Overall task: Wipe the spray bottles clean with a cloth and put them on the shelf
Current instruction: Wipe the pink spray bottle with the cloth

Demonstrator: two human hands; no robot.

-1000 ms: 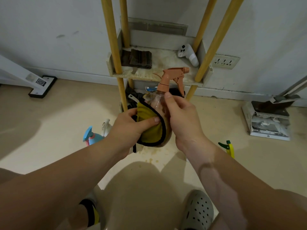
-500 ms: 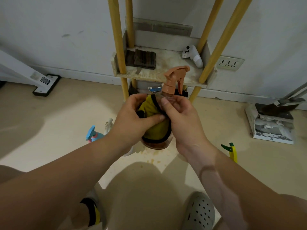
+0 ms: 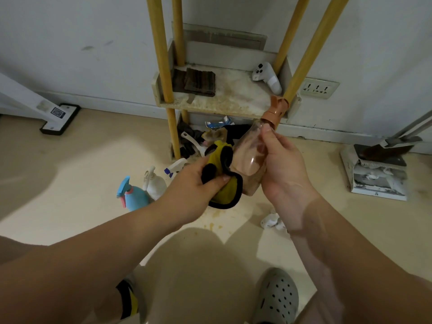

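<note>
Mid-wipe: right hand (image 3: 285,176) grips spray bottle (image 3: 250,157), left hand (image 3: 195,183) pinches cloth (image 3: 228,191) against its base. Next move is likely onto the shelf (image 3: 233,98).

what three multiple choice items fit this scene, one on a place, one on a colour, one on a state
1. Where does the white handheld controller lie? A) on the stained pale shelf board B) on the floor C) in a hand
2. What colour is the trigger head of the clear plastic spray bottle held in the right hand? A) green B) orange-brown C) white
3. What does the left hand grip? A) nothing B) a brush C) the yellow black-edged cloth

Answers: 1 A, it rests near the board's right rear corner; 2 B, the head above the fingers is orange-brown; 3 C, thumb and fingers pinch the cloth beside the bottle's lower part.
</note>
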